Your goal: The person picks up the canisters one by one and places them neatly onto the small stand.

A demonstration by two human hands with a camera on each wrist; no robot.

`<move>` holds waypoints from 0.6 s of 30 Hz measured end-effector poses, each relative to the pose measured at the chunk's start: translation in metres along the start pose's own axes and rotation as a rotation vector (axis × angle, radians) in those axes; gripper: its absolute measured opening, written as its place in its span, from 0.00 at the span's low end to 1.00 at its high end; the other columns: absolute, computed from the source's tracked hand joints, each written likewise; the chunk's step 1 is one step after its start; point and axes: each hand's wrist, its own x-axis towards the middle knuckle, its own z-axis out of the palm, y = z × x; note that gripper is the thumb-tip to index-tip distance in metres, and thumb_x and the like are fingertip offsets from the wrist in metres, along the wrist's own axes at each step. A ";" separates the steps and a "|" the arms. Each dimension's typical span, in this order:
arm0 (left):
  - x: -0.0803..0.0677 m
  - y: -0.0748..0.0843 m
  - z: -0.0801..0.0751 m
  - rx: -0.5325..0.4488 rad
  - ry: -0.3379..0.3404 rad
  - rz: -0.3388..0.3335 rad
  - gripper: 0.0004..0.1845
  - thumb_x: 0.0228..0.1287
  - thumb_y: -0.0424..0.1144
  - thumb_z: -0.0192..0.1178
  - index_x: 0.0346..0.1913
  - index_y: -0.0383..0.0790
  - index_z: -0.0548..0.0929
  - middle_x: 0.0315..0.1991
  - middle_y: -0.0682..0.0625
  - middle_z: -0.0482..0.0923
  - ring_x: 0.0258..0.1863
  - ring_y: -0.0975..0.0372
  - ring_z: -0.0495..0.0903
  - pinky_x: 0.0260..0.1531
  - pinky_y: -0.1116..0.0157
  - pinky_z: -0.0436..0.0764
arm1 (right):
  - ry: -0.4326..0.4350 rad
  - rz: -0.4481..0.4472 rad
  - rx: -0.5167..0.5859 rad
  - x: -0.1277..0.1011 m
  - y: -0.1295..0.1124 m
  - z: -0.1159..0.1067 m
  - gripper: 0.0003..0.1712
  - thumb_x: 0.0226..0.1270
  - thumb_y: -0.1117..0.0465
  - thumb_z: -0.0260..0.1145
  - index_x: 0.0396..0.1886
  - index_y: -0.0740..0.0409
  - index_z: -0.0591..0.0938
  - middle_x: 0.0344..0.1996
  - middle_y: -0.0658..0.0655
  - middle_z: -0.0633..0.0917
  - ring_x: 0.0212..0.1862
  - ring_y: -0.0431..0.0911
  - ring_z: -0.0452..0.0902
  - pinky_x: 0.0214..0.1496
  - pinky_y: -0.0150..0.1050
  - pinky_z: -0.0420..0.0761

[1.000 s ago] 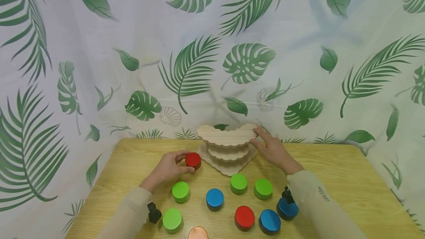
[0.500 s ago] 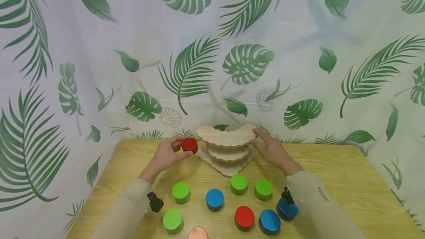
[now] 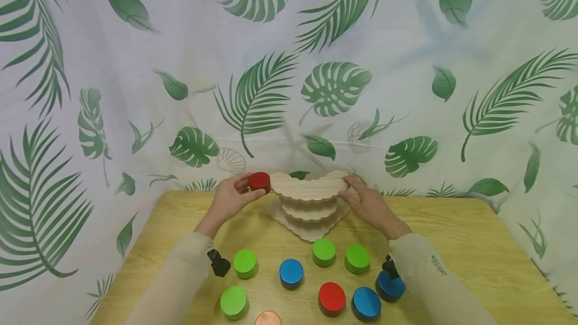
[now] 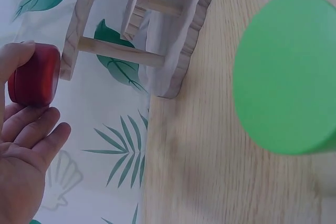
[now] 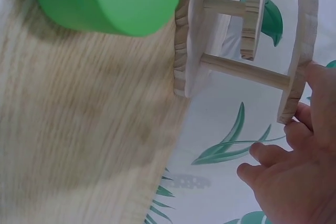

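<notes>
While my left hand (image 3: 232, 198) pinches the red disc (image 3: 259, 182) between thumb and fingers at the left end of the top tier, my right hand (image 3: 368, 203) rests against the right end of that tier, thumb and fingers lightly curled about its edge, steadying the tiered wooden stand (image 3: 309, 204). From the left wrist view the disc sits level with the top tier's edge, touching or just short of it; I cannot tell which. I judge the loading barely begun: no tier that I can see carries a disc, and nine other discs lie on the table (image 3: 474, 245) toward the near edge, among them three green discs (image 3: 245, 263), a blue disc (image 3: 291, 272) and a second red disc (image 3: 331, 298), with an orange one (image 3: 268, 318) cut off at the near edge. The stand sits near the middle of the table's far edge. Behind and beside hangs a white curtain (image 3: 135, 64) printed with green leaves.
</notes>
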 end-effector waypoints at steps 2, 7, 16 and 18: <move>0.002 0.001 0.002 0.007 0.011 -0.005 0.30 0.64 0.40 0.76 0.67 0.36 0.82 0.61 0.38 0.86 0.63 0.48 0.85 0.65 0.49 0.83 | -0.001 -0.009 -0.010 0.000 -0.001 -0.001 0.38 0.86 0.45 0.53 0.83 0.63 0.60 0.82 0.70 0.60 0.78 0.71 0.61 0.77 0.70 0.65; 0.007 0.002 0.007 0.018 0.025 0.007 0.31 0.64 0.41 0.77 0.67 0.36 0.81 0.62 0.38 0.85 0.64 0.48 0.84 0.66 0.49 0.82 | -0.010 -0.029 -0.038 0.004 -0.003 -0.002 0.38 0.88 0.47 0.50 0.83 0.68 0.59 0.82 0.72 0.60 0.82 0.70 0.54 0.81 0.68 0.60; 0.015 0.003 0.014 -0.008 0.023 0.040 0.31 0.64 0.40 0.77 0.68 0.35 0.81 0.62 0.38 0.85 0.65 0.48 0.83 0.67 0.50 0.81 | 0.006 -0.032 -0.074 0.012 -0.006 0.001 0.37 0.89 0.49 0.48 0.81 0.71 0.60 0.81 0.72 0.60 0.82 0.69 0.53 0.82 0.68 0.57; 0.016 0.003 0.015 -0.011 0.020 0.044 0.31 0.64 0.40 0.76 0.68 0.35 0.80 0.63 0.38 0.85 0.66 0.48 0.83 0.67 0.50 0.81 | 0.015 -0.034 -0.099 0.013 -0.006 0.002 0.37 0.88 0.48 0.50 0.81 0.72 0.61 0.80 0.73 0.61 0.82 0.70 0.54 0.81 0.68 0.58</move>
